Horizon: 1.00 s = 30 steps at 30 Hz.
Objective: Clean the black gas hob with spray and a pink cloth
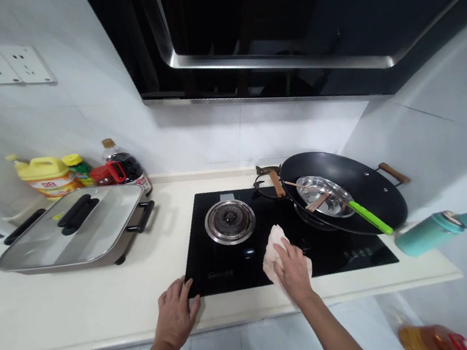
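- Right hand [292, 266], fingers curled, holds the cloth [269, 258] beneath it, at the front of the stove [250, 274].
- Left hand [176, 307], loosely spread, empty, touches the stove's left corner.
- Wok [369, 194] right; lidded pan [43, 245] left on the counter [103, 304]; hood [256, 16] above.

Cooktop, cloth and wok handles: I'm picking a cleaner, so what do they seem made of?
Cooktop: probably black glass, glossy, as it shows a bright reflection. Cloth under the right hand: matte, pale, soft-looking and crumpled; fabric or thick paper, I can't tell. Wok handles: likely matte wood, from their brown colour.
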Each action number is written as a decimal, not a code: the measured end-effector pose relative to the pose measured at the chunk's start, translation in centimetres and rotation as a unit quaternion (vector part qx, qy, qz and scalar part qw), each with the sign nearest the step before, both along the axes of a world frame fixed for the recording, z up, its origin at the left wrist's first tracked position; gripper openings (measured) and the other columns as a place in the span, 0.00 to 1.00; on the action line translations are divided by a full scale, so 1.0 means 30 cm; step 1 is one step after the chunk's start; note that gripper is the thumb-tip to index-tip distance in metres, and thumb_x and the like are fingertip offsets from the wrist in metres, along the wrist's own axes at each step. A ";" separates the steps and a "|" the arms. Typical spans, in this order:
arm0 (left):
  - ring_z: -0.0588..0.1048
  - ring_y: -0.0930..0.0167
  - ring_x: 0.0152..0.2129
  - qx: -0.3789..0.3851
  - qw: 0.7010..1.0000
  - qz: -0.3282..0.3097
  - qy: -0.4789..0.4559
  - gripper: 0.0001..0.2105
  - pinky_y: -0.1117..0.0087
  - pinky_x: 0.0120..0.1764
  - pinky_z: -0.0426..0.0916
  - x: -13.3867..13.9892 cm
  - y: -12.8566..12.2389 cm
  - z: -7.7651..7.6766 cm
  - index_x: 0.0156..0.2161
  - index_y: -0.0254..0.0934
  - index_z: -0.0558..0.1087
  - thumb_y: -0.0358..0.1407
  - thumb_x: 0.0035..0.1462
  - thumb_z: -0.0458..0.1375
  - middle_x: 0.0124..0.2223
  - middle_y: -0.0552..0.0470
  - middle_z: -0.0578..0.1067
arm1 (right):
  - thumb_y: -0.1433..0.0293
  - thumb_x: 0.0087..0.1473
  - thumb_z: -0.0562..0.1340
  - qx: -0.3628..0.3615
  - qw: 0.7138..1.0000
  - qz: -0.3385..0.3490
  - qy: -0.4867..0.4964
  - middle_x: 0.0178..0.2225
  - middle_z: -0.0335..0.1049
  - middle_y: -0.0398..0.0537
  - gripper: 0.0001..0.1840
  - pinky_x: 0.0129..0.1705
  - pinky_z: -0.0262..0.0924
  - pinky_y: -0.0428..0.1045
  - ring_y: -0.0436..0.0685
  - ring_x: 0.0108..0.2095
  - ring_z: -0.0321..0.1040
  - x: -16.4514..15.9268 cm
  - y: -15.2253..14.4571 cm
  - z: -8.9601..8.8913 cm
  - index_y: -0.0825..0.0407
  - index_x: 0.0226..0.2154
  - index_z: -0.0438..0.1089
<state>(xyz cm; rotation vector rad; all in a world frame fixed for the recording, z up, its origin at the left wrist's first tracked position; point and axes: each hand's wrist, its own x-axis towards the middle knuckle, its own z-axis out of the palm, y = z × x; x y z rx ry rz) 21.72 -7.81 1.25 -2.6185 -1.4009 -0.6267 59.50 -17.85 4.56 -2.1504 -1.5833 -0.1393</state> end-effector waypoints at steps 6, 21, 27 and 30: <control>0.75 0.57 0.55 0.007 1.000 -0.003 -0.002 0.20 0.53 0.53 0.67 -0.002 0.002 0.001 0.58 0.38 0.74 0.46 0.69 0.51 0.58 0.40 0.78 | 0.72 0.62 0.55 0.027 0.998 0.007 0.060 0.67 0.62 0.53 0.25 0.59 0.62 0.63 0.65 0.56 0.63 -0.009 -0.112 -0.035 0.45 0.59 0.70; 0.74 0.56 0.55 0.013 1.000 -0.005 -0.004 0.21 0.52 0.53 0.68 -0.009 0.010 -0.026 0.58 0.37 0.75 0.45 0.69 0.51 0.58 0.39 0.78 | 0.58 0.61 0.56 0.011 0.989 -0.098 0.107 0.69 0.58 0.57 0.30 0.62 0.60 0.64 0.71 0.62 0.61 0.307 -0.126 0.074 0.48 0.63 0.69; 0.74 0.56 0.55 0.027 1.000 -0.011 0.000 0.20 0.54 0.52 0.67 -0.006 0.009 -0.015 0.58 0.37 0.74 0.45 0.69 0.51 0.58 0.40 0.78 | 0.64 0.61 0.55 -0.080 0.984 -0.136 0.082 0.71 0.53 0.56 0.33 0.59 0.62 0.62 0.69 0.58 0.64 0.270 -0.013 0.002 0.47 0.67 0.64; 0.74 0.56 0.55 0.028 1.000 -0.012 0.004 0.20 0.53 0.52 0.68 -0.007 0.012 -0.016 0.57 0.37 0.75 0.45 0.69 0.52 0.58 0.39 0.78 | 0.62 0.62 0.53 -0.010 0.989 -0.116 0.089 0.69 0.55 0.58 0.31 0.60 0.62 0.62 0.69 0.60 0.62 0.261 -0.088 -0.047 0.49 0.66 0.64</control>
